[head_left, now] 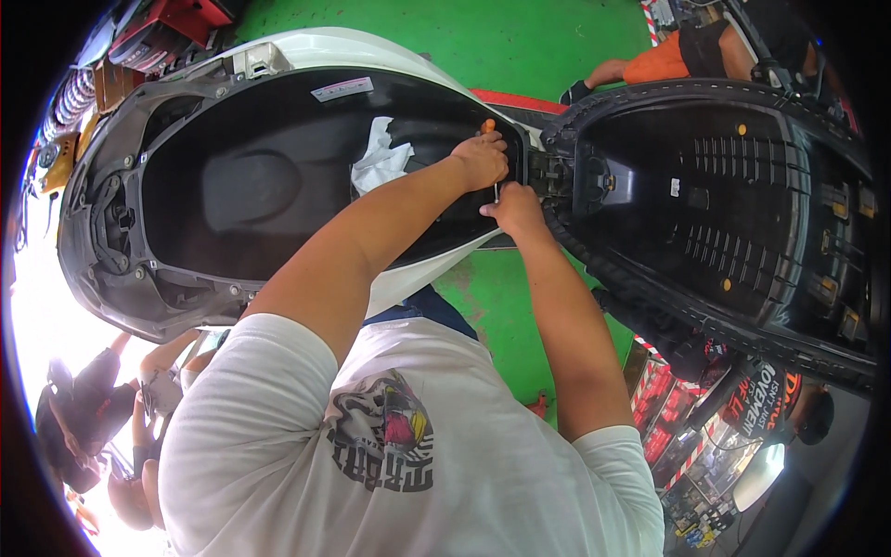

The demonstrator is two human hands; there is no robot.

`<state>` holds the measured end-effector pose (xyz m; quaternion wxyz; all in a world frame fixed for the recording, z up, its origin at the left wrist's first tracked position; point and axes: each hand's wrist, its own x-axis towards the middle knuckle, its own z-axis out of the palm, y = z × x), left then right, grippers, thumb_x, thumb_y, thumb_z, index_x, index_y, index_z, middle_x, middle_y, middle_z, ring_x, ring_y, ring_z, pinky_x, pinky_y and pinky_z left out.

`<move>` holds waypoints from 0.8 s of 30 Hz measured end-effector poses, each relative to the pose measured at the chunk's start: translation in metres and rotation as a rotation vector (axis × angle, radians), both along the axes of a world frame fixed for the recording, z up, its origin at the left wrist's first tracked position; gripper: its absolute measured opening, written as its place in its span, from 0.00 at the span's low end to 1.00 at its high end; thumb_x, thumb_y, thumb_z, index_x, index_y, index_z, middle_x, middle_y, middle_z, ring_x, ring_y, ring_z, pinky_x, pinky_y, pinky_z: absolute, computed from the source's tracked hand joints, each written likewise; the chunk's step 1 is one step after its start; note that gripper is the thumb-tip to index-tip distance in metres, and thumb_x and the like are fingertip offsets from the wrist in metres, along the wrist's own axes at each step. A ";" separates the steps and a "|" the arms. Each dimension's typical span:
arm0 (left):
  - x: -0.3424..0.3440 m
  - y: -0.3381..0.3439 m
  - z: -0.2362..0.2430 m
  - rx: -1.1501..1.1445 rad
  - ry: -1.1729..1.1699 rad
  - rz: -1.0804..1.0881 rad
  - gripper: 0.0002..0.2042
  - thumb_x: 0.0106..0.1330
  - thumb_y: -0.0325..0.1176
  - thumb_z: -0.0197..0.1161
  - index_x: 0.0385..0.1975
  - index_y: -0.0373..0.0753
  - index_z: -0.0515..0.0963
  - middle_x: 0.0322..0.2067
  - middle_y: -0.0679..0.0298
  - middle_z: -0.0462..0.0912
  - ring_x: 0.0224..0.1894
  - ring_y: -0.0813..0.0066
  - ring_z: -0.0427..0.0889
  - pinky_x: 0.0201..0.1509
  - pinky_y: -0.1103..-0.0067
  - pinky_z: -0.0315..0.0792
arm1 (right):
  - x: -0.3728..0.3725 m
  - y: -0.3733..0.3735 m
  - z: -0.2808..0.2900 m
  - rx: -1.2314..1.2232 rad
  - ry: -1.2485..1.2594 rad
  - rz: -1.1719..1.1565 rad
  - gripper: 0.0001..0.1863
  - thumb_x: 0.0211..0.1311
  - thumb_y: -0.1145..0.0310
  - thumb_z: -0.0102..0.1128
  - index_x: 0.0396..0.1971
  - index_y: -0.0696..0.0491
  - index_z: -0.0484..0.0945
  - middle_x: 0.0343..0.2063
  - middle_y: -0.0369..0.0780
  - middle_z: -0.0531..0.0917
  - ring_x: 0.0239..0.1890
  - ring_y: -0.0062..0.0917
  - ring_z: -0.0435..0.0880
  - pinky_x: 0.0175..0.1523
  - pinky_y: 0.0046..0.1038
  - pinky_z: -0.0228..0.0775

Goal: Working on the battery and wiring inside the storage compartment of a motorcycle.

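Note:
My left hand [481,161] is closed round a screwdriver. Its orange handle [489,125] sticks out past my fingers on the far side, and a short length of metal shaft [497,193] shows on the near side. Close by, at the end of that shaft, my right hand [518,210] is curled with the thumb toward the left; what its fingers pinch is hidden. Both hands are over the right end of a black scooter storage bin [251,190], beside the seat hinge [551,174]. A crumpled white cloth or paper [379,160] lies in the bin, left of my hands.
The raised scooter seat [640,139] shows its black underside at the right. White body panels [348,45] edge the bin. A person in orange shorts [657,63] sits at the far right; other people [88,408] are at the lower left. The floor [520,46] is green.

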<state>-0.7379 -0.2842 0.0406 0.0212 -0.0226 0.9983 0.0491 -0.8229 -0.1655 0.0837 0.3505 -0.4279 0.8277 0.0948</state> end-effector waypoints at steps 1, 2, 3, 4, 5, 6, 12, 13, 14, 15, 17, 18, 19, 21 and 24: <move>-0.002 0.001 0.000 -0.016 0.019 -0.022 0.10 0.60 0.37 0.55 0.27 0.48 0.86 0.36 0.71 0.85 0.51 0.70 0.77 0.64 0.72 0.62 | 0.001 0.002 0.000 -0.033 0.023 0.044 0.25 0.50 0.58 0.75 0.42 0.60 0.80 0.43 0.51 0.84 0.49 0.45 0.83 0.54 0.41 0.75; -0.003 0.002 -0.001 -0.016 0.021 -0.025 0.10 0.60 0.37 0.55 0.27 0.48 0.86 0.36 0.71 0.85 0.51 0.70 0.77 0.64 0.72 0.62 | 0.002 0.004 0.000 -0.065 0.047 0.089 0.23 0.52 0.59 0.74 0.42 0.59 0.80 0.42 0.50 0.84 0.49 0.45 0.83 0.54 0.41 0.76; -0.003 0.002 -0.002 -0.034 0.012 -0.030 0.10 0.60 0.38 0.55 0.28 0.49 0.86 0.37 0.71 0.85 0.51 0.70 0.77 0.64 0.71 0.62 | 0.006 0.004 0.004 -0.066 0.045 0.089 0.23 0.52 0.59 0.74 0.42 0.59 0.80 0.42 0.50 0.84 0.49 0.45 0.83 0.54 0.41 0.76; -0.002 0.002 -0.002 -0.053 0.004 -0.034 0.10 0.60 0.38 0.55 0.29 0.50 0.86 0.37 0.71 0.85 0.51 0.70 0.77 0.65 0.71 0.61 | 0.010 0.002 0.009 -0.056 0.064 0.069 0.22 0.53 0.59 0.73 0.42 0.58 0.80 0.43 0.50 0.84 0.49 0.45 0.83 0.54 0.41 0.76; 0.000 0.000 -0.003 -0.054 0.001 -0.031 0.10 0.60 0.38 0.55 0.29 0.50 0.86 0.37 0.71 0.85 0.51 0.70 0.77 0.65 0.71 0.61 | 0.013 0.001 0.012 -0.046 0.082 0.050 0.20 0.54 0.59 0.72 0.42 0.57 0.80 0.43 0.50 0.84 0.49 0.44 0.83 0.54 0.42 0.76; 0.003 -0.002 -0.002 -0.021 -0.044 -0.052 0.10 0.61 0.40 0.56 0.30 0.49 0.86 0.37 0.70 0.85 0.51 0.69 0.77 0.65 0.70 0.61 | 0.012 0.002 0.013 -0.046 0.082 0.047 0.20 0.54 0.59 0.72 0.42 0.57 0.80 0.43 0.50 0.84 0.49 0.44 0.83 0.54 0.42 0.76; 0.026 0.001 0.006 0.271 -0.235 0.010 0.15 0.65 0.49 0.56 0.34 0.48 0.85 0.37 0.66 0.84 0.51 0.66 0.77 0.61 0.67 0.65 | -0.001 0.013 0.008 -0.095 0.066 0.042 0.18 0.54 0.59 0.71 0.39 0.56 0.80 0.41 0.49 0.85 0.48 0.44 0.83 0.52 0.43 0.76; 0.030 0.003 0.008 0.338 -0.269 0.094 0.17 0.66 0.51 0.56 0.34 0.47 0.85 0.37 0.65 0.84 0.51 0.66 0.77 0.59 0.66 0.66 | -0.001 0.014 0.009 -0.080 0.041 0.063 0.18 0.54 0.59 0.71 0.39 0.55 0.80 0.40 0.49 0.85 0.48 0.44 0.83 0.52 0.43 0.76; 0.031 0.004 0.001 0.339 -0.269 0.091 0.17 0.66 0.51 0.56 0.34 0.47 0.85 0.37 0.65 0.84 0.51 0.66 0.77 0.59 0.66 0.66 | -0.001 0.016 0.010 -0.064 0.016 0.083 0.18 0.54 0.59 0.71 0.39 0.55 0.81 0.40 0.48 0.85 0.48 0.44 0.83 0.52 0.43 0.75; 0.035 0.003 -0.004 0.329 -0.239 0.076 0.17 0.65 0.52 0.56 0.35 0.48 0.85 0.38 0.65 0.83 0.50 0.66 0.77 0.58 0.67 0.66 | 0.002 0.014 0.011 -0.068 0.016 0.089 0.18 0.54 0.59 0.71 0.39 0.55 0.81 0.40 0.48 0.85 0.48 0.44 0.83 0.52 0.43 0.75; 0.041 0.002 -0.015 0.317 -0.209 0.066 0.17 0.65 0.53 0.56 0.35 0.48 0.85 0.39 0.65 0.83 0.50 0.65 0.77 0.56 0.67 0.67 | 0.010 0.011 0.010 -0.067 0.023 0.092 0.17 0.54 0.58 0.71 0.39 0.54 0.82 0.39 0.48 0.85 0.47 0.43 0.83 0.51 0.43 0.76; 0.041 0.001 -0.014 0.276 -0.163 0.034 0.17 0.65 0.53 0.57 0.35 0.48 0.85 0.40 0.66 0.82 0.51 0.66 0.76 0.57 0.67 0.66 | 0.013 0.010 0.012 -0.068 0.027 0.088 0.17 0.54 0.58 0.71 0.39 0.54 0.82 0.39 0.48 0.85 0.47 0.43 0.83 0.51 0.43 0.76; 0.040 0.001 -0.014 0.234 -0.117 0.003 0.17 0.64 0.53 0.57 0.34 0.48 0.85 0.41 0.67 0.82 0.51 0.67 0.76 0.57 0.68 0.66 | 0.017 0.009 0.013 -0.075 0.049 0.070 0.17 0.54 0.59 0.71 0.39 0.53 0.82 0.38 0.48 0.86 0.46 0.43 0.84 0.50 0.43 0.76; 0.034 -0.001 -0.011 0.195 -0.062 -0.029 0.17 0.63 0.53 0.57 0.33 0.48 0.85 0.40 0.68 0.81 0.51 0.68 0.75 0.57 0.69 0.65 | 0.022 0.008 0.014 -0.086 0.078 0.045 0.16 0.54 0.60 0.71 0.39 0.53 0.82 0.37 0.47 0.86 0.46 0.43 0.84 0.49 0.43 0.76; 0.026 -0.003 -0.002 0.129 0.009 -0.089 0.15 0.61 0.51 0.59 0.30 0.49 0.86 0.39 0.70 0.81 0.51 0.70 0.74 0.56 0.71 0.64 | 0.021 0.013 0.008 -0.151 0.092 0.055 0.15 0.54 0.61 0.70 0.38 0.52 0.82 0.35 0.46 0.86 0.44 0.43 0.85 0.48 0.43 0.77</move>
